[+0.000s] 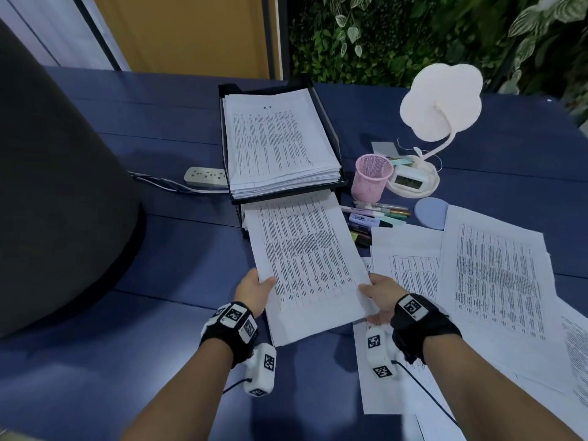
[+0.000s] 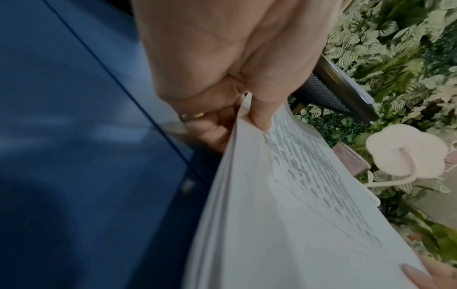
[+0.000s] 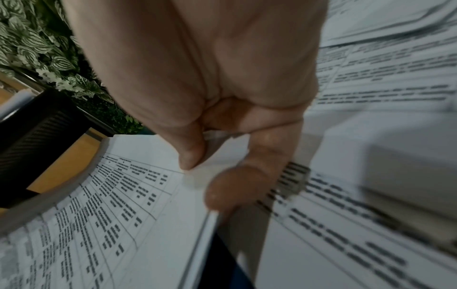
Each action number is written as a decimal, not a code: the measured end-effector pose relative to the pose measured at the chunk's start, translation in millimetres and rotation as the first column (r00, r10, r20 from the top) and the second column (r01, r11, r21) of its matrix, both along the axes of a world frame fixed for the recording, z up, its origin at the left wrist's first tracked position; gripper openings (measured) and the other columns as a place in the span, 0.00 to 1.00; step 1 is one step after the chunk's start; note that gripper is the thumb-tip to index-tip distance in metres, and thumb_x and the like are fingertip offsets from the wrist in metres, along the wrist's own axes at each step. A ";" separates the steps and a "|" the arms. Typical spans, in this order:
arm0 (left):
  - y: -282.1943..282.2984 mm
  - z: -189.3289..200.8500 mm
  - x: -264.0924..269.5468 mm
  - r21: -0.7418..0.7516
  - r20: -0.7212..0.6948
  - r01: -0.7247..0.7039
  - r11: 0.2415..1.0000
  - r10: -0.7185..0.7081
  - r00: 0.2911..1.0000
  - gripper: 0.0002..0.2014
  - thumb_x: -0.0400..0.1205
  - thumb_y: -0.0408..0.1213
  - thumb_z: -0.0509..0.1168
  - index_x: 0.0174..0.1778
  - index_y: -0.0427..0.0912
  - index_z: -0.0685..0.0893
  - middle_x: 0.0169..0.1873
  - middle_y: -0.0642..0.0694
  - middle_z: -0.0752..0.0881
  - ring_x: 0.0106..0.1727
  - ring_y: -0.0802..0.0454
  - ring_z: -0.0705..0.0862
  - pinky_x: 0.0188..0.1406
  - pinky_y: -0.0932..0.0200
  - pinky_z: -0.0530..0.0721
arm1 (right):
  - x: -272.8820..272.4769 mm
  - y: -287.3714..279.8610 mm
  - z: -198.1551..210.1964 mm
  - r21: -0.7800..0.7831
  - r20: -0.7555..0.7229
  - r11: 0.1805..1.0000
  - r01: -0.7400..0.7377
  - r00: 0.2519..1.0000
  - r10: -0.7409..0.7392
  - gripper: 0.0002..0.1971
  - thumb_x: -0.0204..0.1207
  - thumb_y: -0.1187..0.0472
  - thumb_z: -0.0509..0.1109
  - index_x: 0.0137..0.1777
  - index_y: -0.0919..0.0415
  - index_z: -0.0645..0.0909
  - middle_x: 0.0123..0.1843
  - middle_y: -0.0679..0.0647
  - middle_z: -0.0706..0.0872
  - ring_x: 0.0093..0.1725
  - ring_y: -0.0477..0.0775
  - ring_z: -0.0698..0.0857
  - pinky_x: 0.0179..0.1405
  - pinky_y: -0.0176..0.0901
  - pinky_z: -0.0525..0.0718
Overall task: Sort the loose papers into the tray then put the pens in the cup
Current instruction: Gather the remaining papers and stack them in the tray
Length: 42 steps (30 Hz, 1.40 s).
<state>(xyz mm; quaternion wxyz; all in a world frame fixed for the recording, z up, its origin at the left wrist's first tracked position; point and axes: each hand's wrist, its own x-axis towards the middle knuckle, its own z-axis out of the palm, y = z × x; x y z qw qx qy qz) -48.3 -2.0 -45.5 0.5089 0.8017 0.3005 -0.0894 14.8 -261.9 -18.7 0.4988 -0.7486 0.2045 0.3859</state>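
I hold a sheaf of printed papers [image 1: 305, 262] [image 2: 284, 215] [image 3: 111, 224] with both hands. My left hand [image 1: 256, 289] [image 2: 237, 117] pinches its left edge, thumb on top. My right hand [image 1: 378, 294] [image 3: 197, 170] pinches its right edge the same way. The sheaf's far end reaches into the lower tier of the black paper tray [image 1: 327, 122] [image 3: 32, 133], whose upper tier carries a thick stack of papers [image 1: 273, 144]. More loose papers [image 1: 496, 275] [image 3: 371, 82] lie spread at the right. Several pens and markers [image 1: 375, 218] lie beside the empty pink mesh cup [image 1: 372, 178].
A white cloud-shaped desk lamp [image 1: 442, 103] [image 2: 405, 154] with a small clock in its base stands right of the cup. A power strip [image 1: 203, 176] lies left of the tray, and a large dark rounded object [image 1: 57, 186] fills the left. Blue table [image 1: 159, 128]; plant wall behind.
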 end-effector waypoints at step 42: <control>67.3 24.1 120.2 0.511 -0.012 -0.015 0.860 0.025 1.000 0.10 0.80 0.46 0.66 0.52 0.51 0.89 0.50 0.42 0.88 0.52 0.39 0.85 0.43 0.56 0.77 | 158.6 113.2 -0.9 0.036 0.495 0.962 0.270 0.831 -0.252 0.15 0.73 0.79 0.67 0.30 0.62 0.74 0.12 0.46 0.78 0.11 0.41 0.78 0.09 0.28 0.71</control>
